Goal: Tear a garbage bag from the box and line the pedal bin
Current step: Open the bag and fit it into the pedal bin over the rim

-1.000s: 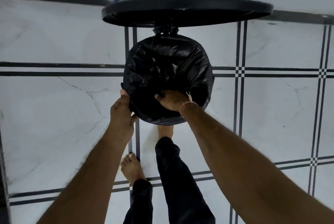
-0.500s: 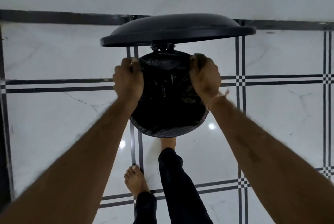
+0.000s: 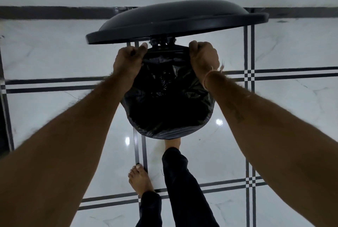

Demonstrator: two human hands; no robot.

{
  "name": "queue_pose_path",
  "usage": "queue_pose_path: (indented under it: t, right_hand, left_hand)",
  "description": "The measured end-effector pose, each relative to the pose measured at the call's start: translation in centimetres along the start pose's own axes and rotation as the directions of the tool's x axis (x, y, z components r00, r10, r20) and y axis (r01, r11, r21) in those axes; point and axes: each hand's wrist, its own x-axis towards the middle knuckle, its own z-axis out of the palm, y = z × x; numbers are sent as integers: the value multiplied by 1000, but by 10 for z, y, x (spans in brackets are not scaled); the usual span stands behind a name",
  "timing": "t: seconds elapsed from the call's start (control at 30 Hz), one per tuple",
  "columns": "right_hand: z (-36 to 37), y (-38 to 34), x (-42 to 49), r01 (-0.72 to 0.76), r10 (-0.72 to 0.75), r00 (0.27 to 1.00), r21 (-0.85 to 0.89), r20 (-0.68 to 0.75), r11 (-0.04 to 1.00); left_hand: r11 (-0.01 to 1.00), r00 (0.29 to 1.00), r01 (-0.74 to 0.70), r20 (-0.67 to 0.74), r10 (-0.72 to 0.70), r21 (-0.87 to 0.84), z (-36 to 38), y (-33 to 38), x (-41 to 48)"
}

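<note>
Nearest, the left foot [image 3: 140, 181] is standing on the tiled floor [image 3: 54, 52]. The right foot [image 3: 172, 142] is reaching under the bin at 6 o'clock, probably pressing the pedal, which is hidden.

The garbage bag [image 3: 168, 102] is sitting inside the pedal bin [image 3: 162, 40]. Its glossy, crumpled black film is folding over the near rim at 6 o'clock and sagging into a dark hollow.

Further out, the left hand [image 3: 127, 62] is gripping the bag's edge at about 10 o'clock of the mouth. The right hand [image 3: 204, 60] is gripping it at about 2 o'clock. Both have their fingers curled round the film and are equally close to the unfinished part.

That part is lying between them at 12 o'clock, by the hinge. The edge is stretching taut there, and whether it is seated over the back rim cannot be told. The next pull is probably heading away from the body and downward, beneath the raised lid [image 3: 179, 19].
</note>
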Motion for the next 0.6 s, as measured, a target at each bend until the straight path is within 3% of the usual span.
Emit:
queue_pose_path:
  t: [0.27,0.37,0.47,0.53,0.6]
  right_hand:
    - [3,2,20,-77,64,991,111,119,991]
    - [-1,11,18,-14,2,996,133,93,991]
    - [-9,29,-1,62,-63,997,29,36,998]
    - [-11,42,-20,43,-43,999,1,-18,999]
    - [-8,50,-31,-16,18,999,39,-52,999]
  left_hand:
    - [975,999,-1,39,10,-221,-15,-16,-6]
    - [988,1000,-18,19,21,-156,-21,-36,-16]
    - [990,997,29,-60,-37,-135,-23,-43,-23]
    - [989,994,57,-84,-69,-135,-19,-44,-27]
    - [996,993,-1,-115,-8,-84,-14,-47,-34]
